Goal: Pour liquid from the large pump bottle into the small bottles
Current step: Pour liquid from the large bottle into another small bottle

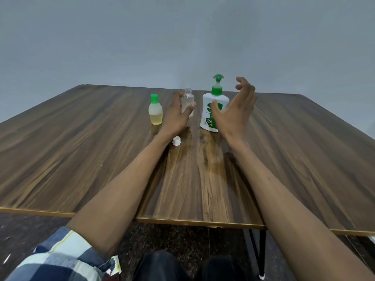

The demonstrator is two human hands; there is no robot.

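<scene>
A white pump bottle (209,110) with a green pump head stands upright toward the far side of the wooden table (101,149). My right hand (235,110) hovers just right of it, fingers spread and loosely curved, the thumb near the label, holding nothing. My left hand (176,116) grips a small clear bottle (187,101) with an uncapped threaded neck, upright on the table left of the pump bottle. Its white cap (176,141) lies on the table nearer me. A small bottle (155,110) with a green cap and yellowish liquid stands farther left.
The table's near edge (182,221) runs across below my forearms, with a black table leg (258,254) underneath at the right. A plain grey wall rises behind the table. My lap and dark floor show at the bottom.
</scene>
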